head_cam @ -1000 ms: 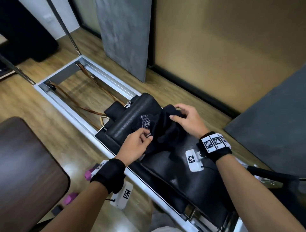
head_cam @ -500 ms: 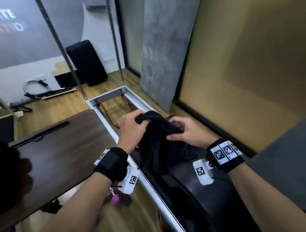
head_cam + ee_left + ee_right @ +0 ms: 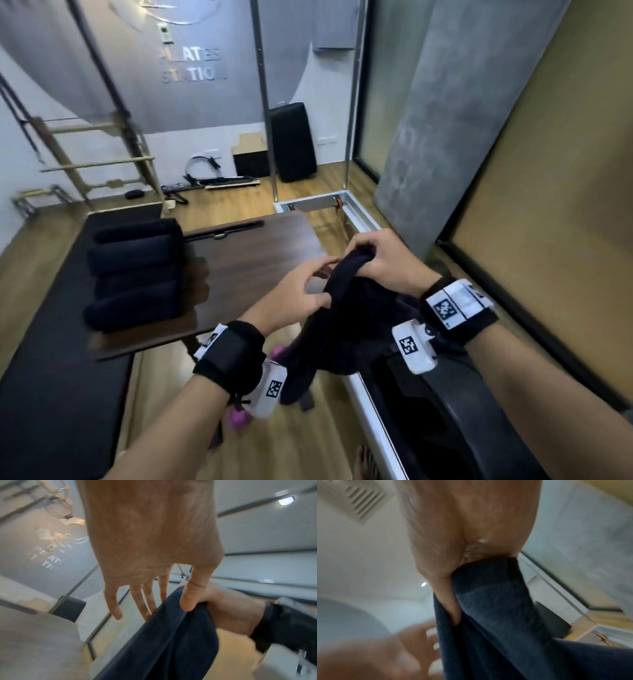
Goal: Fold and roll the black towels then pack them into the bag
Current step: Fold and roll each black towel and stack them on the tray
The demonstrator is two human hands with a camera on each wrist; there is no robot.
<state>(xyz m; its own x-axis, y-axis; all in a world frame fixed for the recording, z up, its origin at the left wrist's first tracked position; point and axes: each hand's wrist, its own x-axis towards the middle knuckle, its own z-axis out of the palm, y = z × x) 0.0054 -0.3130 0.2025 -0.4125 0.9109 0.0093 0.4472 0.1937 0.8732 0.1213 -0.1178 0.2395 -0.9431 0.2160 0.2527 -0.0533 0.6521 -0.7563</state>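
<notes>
Beyond the dark tabletop [image 3: 253, 260], where rolled towels [image 3: 133, 277] are stacked, a black towel [image 3: 346, 318] is held aloft: gripped by the right hand [image 3: 383, 263], left hand [image 3: 294, 294] fingers [image 3: 137, 599] spread loosely against it. Spreading flat for folding is judged next.

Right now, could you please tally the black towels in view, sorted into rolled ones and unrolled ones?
Rolled black towels stacked on the dark brown wooden table: 4
Unrolled black towel held up by the right hand, left hand beside it: 1
Total: 5
</notes>
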